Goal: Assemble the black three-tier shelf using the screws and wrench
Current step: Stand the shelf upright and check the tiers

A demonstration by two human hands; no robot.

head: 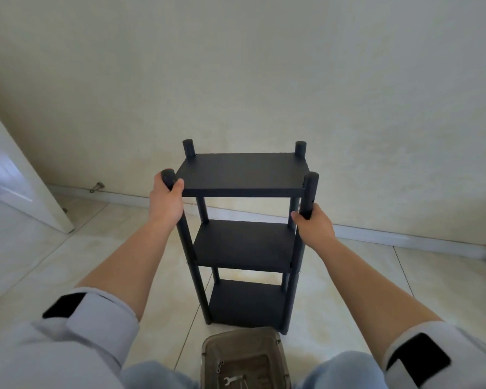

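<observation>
We have the black shelf (244, 237) standing upright on the tiled floor (68, 262) at the centre of the frame, all 3 boards in place between 4 posts. Our left hand (165, 202) is wrapped around the near left post just under its cap, level with the top board. Our right hand (314, 226) grips the near right post a little lower, fingers curled round it. Below, at the bottom centre of the frame, a smoky plastic tray (243, 342) holds the wrench (233, 379) and a few loose nuts or washers (219, 366); neither is in our hands. By our reading the build is at or near its end, and we are steadying or testing the frame. The next move probably calls for checking that each post sits firm and tightening any joint that wobbles.
</observation>
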